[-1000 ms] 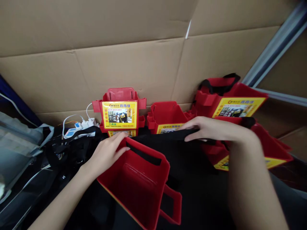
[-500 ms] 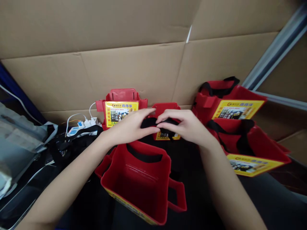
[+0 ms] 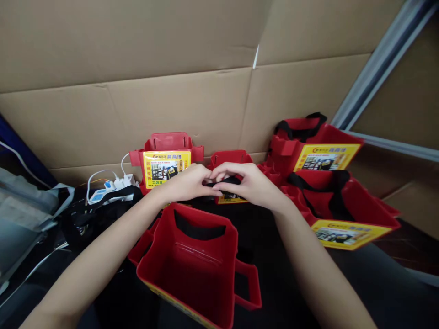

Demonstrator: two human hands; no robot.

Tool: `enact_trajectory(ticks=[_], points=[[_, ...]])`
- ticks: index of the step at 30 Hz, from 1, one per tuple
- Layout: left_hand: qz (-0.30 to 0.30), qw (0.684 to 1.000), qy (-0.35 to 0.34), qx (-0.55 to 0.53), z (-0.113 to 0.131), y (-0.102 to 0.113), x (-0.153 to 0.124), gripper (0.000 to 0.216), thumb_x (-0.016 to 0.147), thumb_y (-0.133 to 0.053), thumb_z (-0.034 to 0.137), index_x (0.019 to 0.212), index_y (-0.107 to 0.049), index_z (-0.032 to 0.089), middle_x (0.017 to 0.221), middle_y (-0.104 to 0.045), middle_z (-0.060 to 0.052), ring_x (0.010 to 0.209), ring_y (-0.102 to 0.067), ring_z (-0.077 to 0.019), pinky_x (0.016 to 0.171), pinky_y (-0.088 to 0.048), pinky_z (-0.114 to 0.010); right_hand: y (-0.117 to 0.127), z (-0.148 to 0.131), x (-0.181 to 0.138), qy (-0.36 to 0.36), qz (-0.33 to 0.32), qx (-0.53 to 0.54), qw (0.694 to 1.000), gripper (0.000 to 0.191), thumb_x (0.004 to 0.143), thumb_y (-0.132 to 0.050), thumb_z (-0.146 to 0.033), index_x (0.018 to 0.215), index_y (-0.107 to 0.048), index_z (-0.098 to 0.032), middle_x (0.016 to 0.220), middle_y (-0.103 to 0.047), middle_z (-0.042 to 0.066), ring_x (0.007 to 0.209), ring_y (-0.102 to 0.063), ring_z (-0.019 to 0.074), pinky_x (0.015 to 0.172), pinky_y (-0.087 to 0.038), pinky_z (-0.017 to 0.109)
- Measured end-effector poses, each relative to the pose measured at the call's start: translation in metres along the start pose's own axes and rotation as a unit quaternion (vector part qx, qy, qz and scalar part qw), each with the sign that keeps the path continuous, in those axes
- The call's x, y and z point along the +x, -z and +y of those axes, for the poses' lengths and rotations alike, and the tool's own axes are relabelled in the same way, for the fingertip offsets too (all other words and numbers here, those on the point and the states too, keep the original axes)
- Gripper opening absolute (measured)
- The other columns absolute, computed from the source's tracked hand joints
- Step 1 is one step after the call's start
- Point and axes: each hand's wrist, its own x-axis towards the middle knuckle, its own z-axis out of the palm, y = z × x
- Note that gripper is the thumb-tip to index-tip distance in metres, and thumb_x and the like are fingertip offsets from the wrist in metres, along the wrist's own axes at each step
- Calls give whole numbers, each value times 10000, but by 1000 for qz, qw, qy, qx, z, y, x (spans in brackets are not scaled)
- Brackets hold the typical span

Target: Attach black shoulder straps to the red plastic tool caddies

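Observation:
Both of my hands meet over the work surface, closed on a black strap [image 3: 230, 181]. My left hand [image 3: 194, 182] pinches it from the left, and much of the strap is hidden by the fingers. From the right, my right hand [image 3: 245, 180] grips the strap between thumb and fingers. Just below them stands an open red plastic tool box [image 3: 192, 260], tilted toward me, with a black strap through the slot in its back wall. Behind my hands is a smaller-looking red box [image 3: 230, 156] with a yellow label, partly covered by them.
A red box [image 3: 166, 141] with a yellow label leans at the cardboard wall [image 3: 178, 105]. To the right are two strapped red boxes, a rear one [image 3: 284, 151] and a front one [image 3: 363, 196]. A power strip [image 3: 103, 194], cables and black straps [image 3: 113, 210] lie left.
My hands have drawn closer together, and less of the strap shows between them. The whole view has shifted slightly, with the boxes now further left in it.

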Motion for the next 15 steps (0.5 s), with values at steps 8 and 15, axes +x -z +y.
enact_trajectory(ticks=[8,15], points=[[85,966,173,170,-24,40,-75,300,801,-523,376,808,-693,129,653,-645,-28,550,-497,-112,522,-335,-221,54,41,-24,-134,-98,-65,984,364,767,-544,-478,771,-654,-131,682,-636,25,574,-546,117,581,-422,236],[-7,977,159,142,-23,49,-114,301,789,-545,421,985,-671,229,921,-683,-38,805,-615,-201,719,-455,-290,37,41,-14,-58,-8,-253,966,258,808,-531,-400,868,-679,-197,828,-685,31,664,-610,144,645,-426,247]])
